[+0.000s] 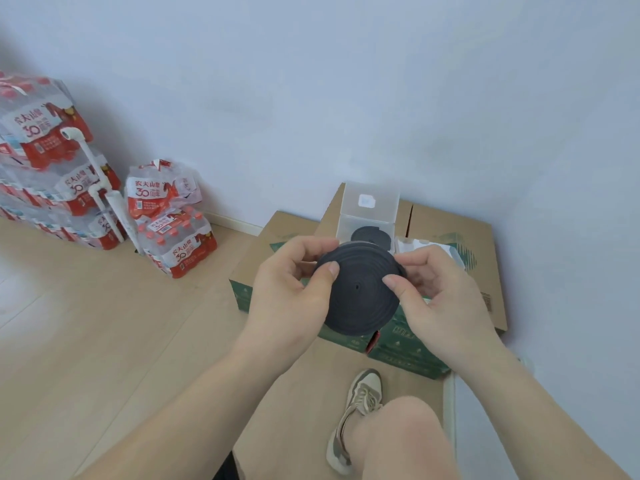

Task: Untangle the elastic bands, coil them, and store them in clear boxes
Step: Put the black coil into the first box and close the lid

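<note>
Holding a coiled black elastic band (360, 292) in the air between both hands, in front of the open clear box (343, 227).

The left hand (291, 289) and right hand (440, 292) pinch opposite rims, thumbs on the face. It looks light and soft, and will probably spring loose unless gripped across the windings. The round, flat face tilts towards the camera, so it has no long axis.
</note>
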